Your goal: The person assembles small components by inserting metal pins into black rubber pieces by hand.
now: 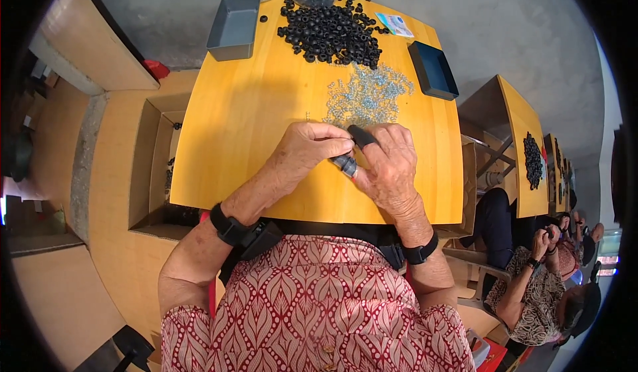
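My left hand and my right hand meet over the near middle of the yellow table. The left thumb and forefinger are pinched together at the right fingertips. Black coverings wrap the right forefinger and thumb, which close toward each other. Whatever lies between the fingertips is too small or hidden to make out. Just beyond the hands spreads a heap of tiny silvery, spring-like pieces. Behind it lies a big pile of small black, round, hollow parts.
A grey tray stands far left, a dark tray at the right edge. Clear plastic tubs and a small packet sit at the back. An open cardboard box is left of the table. People sit at tables on the right.
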`<state>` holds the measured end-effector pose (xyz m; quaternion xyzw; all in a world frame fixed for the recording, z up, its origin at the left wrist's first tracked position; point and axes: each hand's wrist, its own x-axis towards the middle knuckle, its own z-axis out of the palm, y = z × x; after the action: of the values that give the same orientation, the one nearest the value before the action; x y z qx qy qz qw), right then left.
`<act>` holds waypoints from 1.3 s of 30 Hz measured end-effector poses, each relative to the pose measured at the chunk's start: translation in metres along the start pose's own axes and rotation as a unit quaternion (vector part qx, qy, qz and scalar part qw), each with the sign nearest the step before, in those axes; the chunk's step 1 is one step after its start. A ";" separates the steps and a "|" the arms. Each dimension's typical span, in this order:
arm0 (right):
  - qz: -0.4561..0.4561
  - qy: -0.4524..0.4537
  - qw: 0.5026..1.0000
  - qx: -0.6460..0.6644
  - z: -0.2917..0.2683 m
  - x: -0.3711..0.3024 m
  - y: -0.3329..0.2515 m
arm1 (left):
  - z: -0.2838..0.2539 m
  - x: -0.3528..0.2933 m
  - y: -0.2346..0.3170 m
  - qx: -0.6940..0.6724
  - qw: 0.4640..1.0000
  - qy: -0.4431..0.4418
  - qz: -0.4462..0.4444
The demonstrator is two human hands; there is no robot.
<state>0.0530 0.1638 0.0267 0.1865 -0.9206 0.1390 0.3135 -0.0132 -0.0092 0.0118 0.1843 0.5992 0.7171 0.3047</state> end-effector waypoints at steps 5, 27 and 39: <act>-0.019 -0.014 1.000 -0.021 0.000 0.002 0.000 | 0.000 0.000 0.001 0.007 1.000 0.017 -0.005; -0.033 0.032 0.999 0.011 0.004 -0.010 0.005 | 0.001 -0.003 -0.002 0.059 0.997 -0.048 0.012; -0.029 0.049 0.998 0.031 0.002 -0.009 0.005 | 0.004 -0.004 0.002 0.072 0.996 -0.046 0.015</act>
<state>0.0562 0.1703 0.0194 0.2157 -0.8937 0.1668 0.3563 -0.0084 -0.0090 0.0146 0.2475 0.6320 0.6671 0.3073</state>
